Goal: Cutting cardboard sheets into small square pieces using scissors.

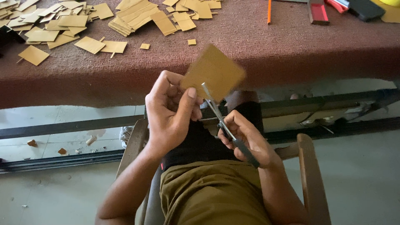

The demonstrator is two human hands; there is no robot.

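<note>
My left hand (171, 110) pinches the lower left corner of a tan cardboard square (214, 71), holding it up in front of the table edge. My right hand (246, 137) grips a pair of scissors (227, 127) with dark handles. The metal blades point up and touch the card's lower edge near my left thumb. Both hands hover above my lap, just below the table's front edge.
A table with a dark red cloth (258, 50) carries several cut cardboard pieces (83, 25) at the back left. An orange pencil (269, 11), a red tool (318, 12) and a dark object (364, 9) lie at the back right. Wooden chair arms (310, 175) flank my legs.
</note>
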